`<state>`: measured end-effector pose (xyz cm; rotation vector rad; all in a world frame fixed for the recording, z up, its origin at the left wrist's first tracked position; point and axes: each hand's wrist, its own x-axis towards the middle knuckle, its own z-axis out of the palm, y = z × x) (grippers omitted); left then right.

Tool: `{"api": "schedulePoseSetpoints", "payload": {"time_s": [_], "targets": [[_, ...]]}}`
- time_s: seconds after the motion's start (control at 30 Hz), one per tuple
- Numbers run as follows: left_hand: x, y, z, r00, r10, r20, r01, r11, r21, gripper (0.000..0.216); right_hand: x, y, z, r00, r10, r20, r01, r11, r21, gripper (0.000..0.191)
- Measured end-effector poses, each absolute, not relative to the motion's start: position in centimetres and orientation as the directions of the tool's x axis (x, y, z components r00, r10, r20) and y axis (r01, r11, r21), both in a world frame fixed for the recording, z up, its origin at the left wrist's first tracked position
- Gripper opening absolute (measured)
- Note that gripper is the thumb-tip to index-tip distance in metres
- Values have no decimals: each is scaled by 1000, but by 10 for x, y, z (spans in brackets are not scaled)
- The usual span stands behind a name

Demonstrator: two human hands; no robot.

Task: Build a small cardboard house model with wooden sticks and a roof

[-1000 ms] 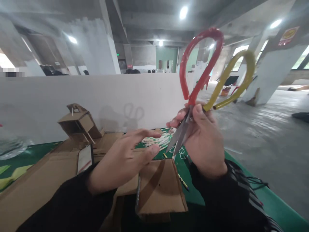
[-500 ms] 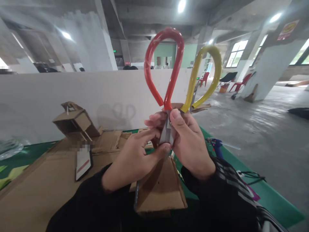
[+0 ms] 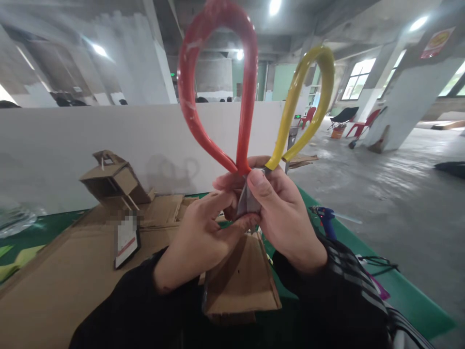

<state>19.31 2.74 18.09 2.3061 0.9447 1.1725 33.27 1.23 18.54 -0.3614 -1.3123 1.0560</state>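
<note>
Large scissors (image 3: 248, 202) with one red and one yellow loop handle are held upright before me, handles up and blades down. My left hand (image 3: 201, 230) closes on the blades from the left, its thumb across them near the tip. From the right, my right hand (image 3: 283, 208) grips the scissors around the pivot, thumb on the metal just below the red handle. Fingers hide the pivot and most of the blade edges. Below both hands lies an open cardboard piece (image 3: 243, 281) with raised sides.
On the left a small cardboard house-like box (image 3: 109, 179) and a phone-like device (image 3: 127, 242) rest on flat cardboard (image 3: 69, 276). A blue glue gun (image 3: 326, 220) lies at right on the green table (image 3: 407, 291). A white partition (image 3: 90, 131) stands behind.
The scissors' handles have tilted and come closer to me, so the red loop looks bigger and sits higher and further left. Both hands keep their hold.
</note>
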Motion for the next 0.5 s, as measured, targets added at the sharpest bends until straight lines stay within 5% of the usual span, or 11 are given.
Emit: {"api": "schedulePoseSetpoints", "payload": {"time_s": [0.27,0.5], "targets": [[194,22,179,390,708,588,431,-705,563,23,336,9,189,-69,804,590,-192,570,-799,25],[191,18,185,451,693,562,472,-720,509,22,338,9,188,112,726,679,-21,685,-729,22]]}}
